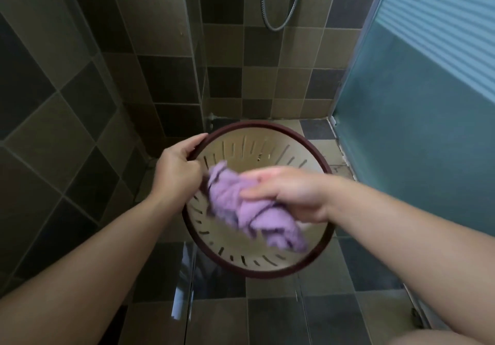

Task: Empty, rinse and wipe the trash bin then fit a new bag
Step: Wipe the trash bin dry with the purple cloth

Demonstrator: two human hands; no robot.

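Plastic, thin-walled and slotted, the one trash bin (257, 154) looks light and fairly stiff, so a single hand can carry it by the dark red rim, which seems the surest hold, since a rinsed wall would likely be slippery. It hangs tilted above the tiled floor (270, 315) of a shower corner, mouth toward the camera. One left hand (179, 167) curls its fingers round the rim at the upper left. One right hand (289, 192), blurred, clutches a bunched purple cloth (249, 210) with fingers closed over it, at the bin's mouth. That cloth is soft and limp and will fold into the slots. One shower hose (284, 4) loops on the wall; no new bag is visible
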